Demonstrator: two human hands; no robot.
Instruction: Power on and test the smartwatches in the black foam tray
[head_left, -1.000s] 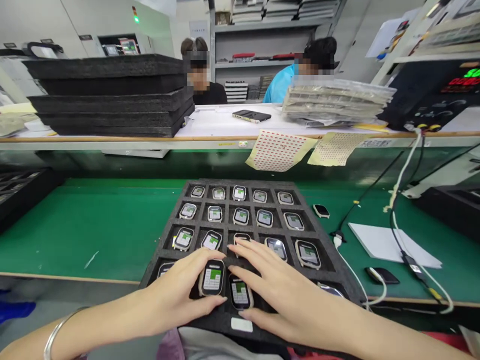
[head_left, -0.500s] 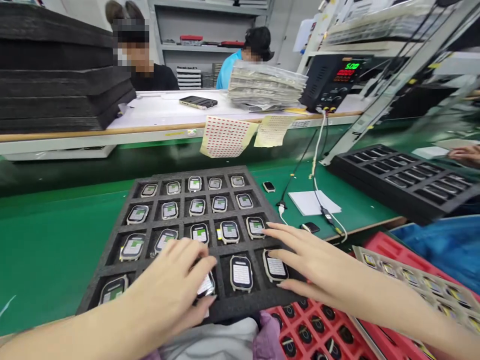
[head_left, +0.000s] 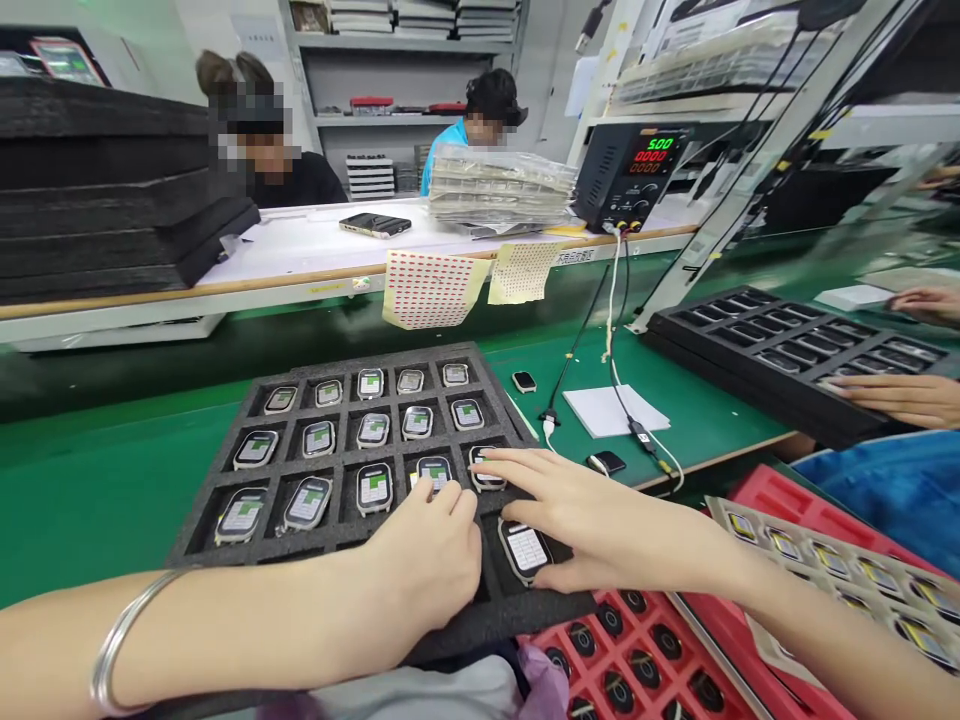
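Note:
A black foam tray [head_left: 480,625] in front of me holds several watches in separate compartments, most with lit screens showing white and green. Over its front row, my left hand [head_left: 431,550] is closed with curled fingers pointing down. Whatever is under those fingers is hidden. My right hand [head_left: 592,520] has its fingers spread at the tray's right edge. Its thumb and fingertips lie beside and partly over a watch [head_left: 525,548] with a white screen in the front right compartment. The fingers also partly cover another watch [head_left: 486,478] just behind.
A red tray [head_left: 589,668] of round black parts is below my right arm. To the right are a tray of watch parts [head_left: 829,556] and another black tray [head_left: 675,345] with a co-worker's hand [head_left: 907,397] on it. Cables [head_left: 616,340], paper [head_left: 616,410] and loose watches [head_left: 606,462] lie behind.
My left hand has moved right along the front row, away from the watch it was at. My right hand stays by the corner watch. A co-worker's hand has appeared on the far right tray.

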